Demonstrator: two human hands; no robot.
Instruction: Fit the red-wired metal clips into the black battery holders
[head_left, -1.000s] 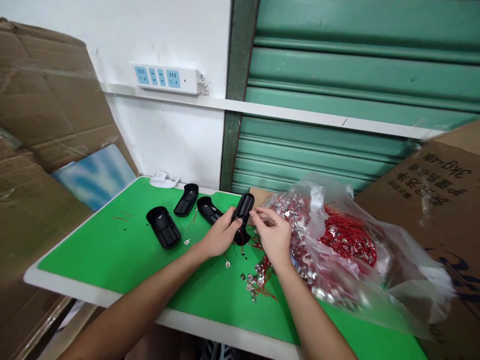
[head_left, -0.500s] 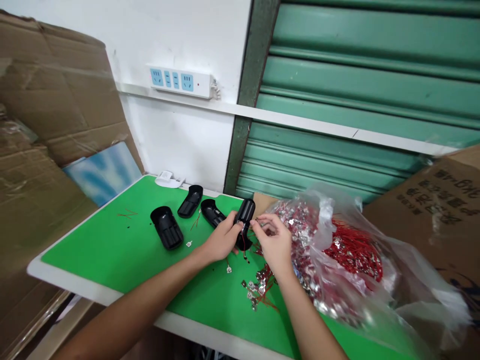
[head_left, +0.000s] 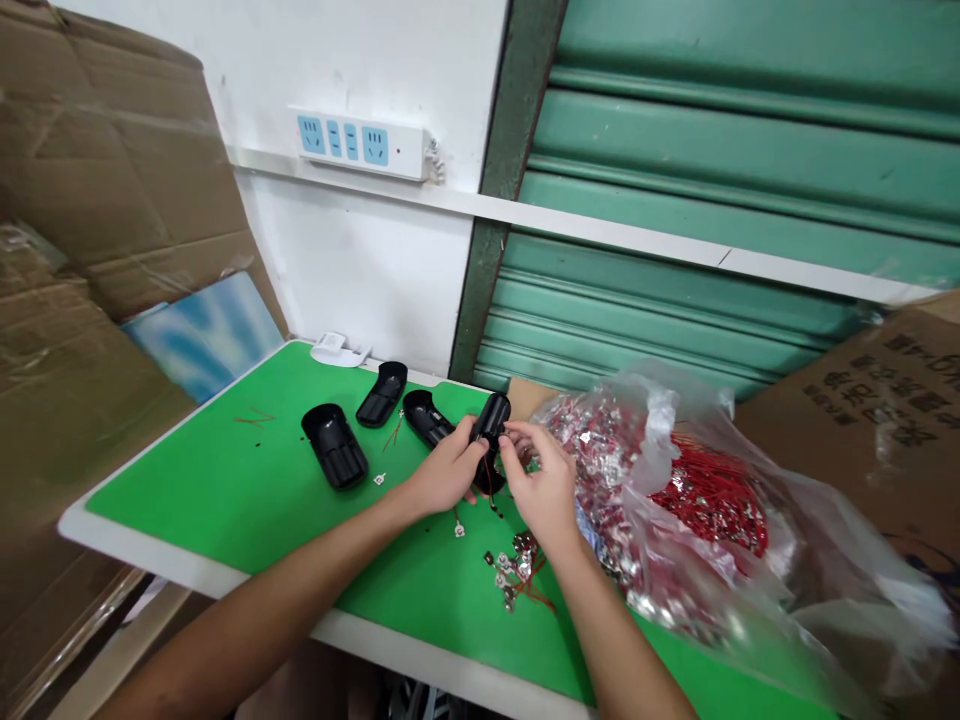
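Observation:
My left hand (head_left: 446, 472) grips a black plastic battery housing (head_left: 493, 412), its thumb lying across the inside. A thin red wire with dark ends hangs from the housing's lower part. At the housing's right edge, my right hand (head_left: 546, 485) has thumb and forefinger pinched together; whatever lies between the fingertips is hidden. Just left of the held piece lies another black housing (head_left: 426, 418), partly behind my left hand. Below my hands is a small pile of metal battery contacts (head_left: 506, 572) with red wires, and a single wired contact (head_left: 460, 530) lies nearby.
Two more black housings (head_left: 335, 447) (head_left: 382, 393) lie on the left of the green tabletop (head_left: 225, 480). A clear plastic bag (head_left: 660, 420) full of red-wired contacts fills the right side. Cardboard boxes (head_left: 885, 400) stand at both sides; a power strip (head_left: 364, 143) is on the wall.
My right fingertips have moved in closer against the housing's right edge and its hand has turned slightly. My left hand keeps its hold. The view has shifted a little.

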